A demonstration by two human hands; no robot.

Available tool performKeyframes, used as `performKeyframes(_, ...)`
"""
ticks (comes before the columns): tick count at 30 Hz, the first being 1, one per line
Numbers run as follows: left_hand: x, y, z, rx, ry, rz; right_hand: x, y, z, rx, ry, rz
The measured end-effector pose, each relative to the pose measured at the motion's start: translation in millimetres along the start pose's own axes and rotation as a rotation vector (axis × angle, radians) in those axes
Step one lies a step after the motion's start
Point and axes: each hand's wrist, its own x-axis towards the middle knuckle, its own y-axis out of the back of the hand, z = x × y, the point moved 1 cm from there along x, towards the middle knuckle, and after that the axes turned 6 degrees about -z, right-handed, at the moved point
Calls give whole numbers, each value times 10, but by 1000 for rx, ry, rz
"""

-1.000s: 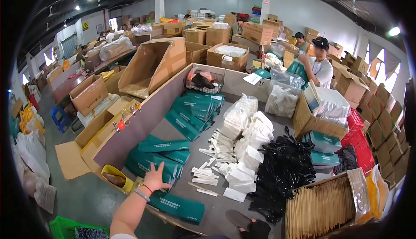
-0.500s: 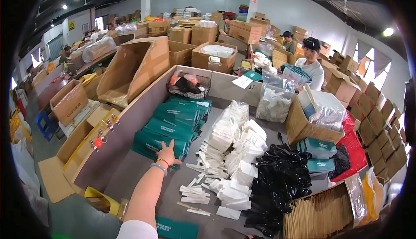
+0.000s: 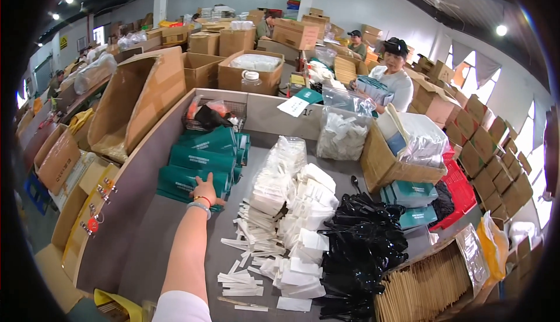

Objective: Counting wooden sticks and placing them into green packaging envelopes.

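Observation:
My left hand reaches forward with its fingers spread, resting on the nearest of the stacked teal printed pouches at the left of the grey table. A red band and a pale bracelet circle its wrist. Right of it lies a heap of white paper packets, with narrow white paper strips at its near end. Beside these sits a pile of black plastic spoons. My right hand is out of the picture.
A low wall edges the table's left, with a wire basket in its far corner. At right are a carton of wooden sticks, more teal pouches and a red crate. Across the table a person holds teal pouches.
The view has swung right, so the scene sits further left. My left hand stays on the teal pouches. A teal pouch at the lower edge has gone out of view.

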Motion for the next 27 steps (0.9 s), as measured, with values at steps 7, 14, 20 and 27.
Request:
performKeyframes(7,229,104,194,-15,8,22,-69,-86,118,-36,-59,-63)
performKeyframes(14,-396,-31,-129,-223,-171,316,-349,-38,106,-20,-50,-97)
performKeyframes(20,-1887,-542,-607,-179,-554,292,-446,-16,16,34,54,-74)
performKeyframes(27,-3722,-1138,-866,-220,-1087,-13,-473,565,-312,136,161,104)
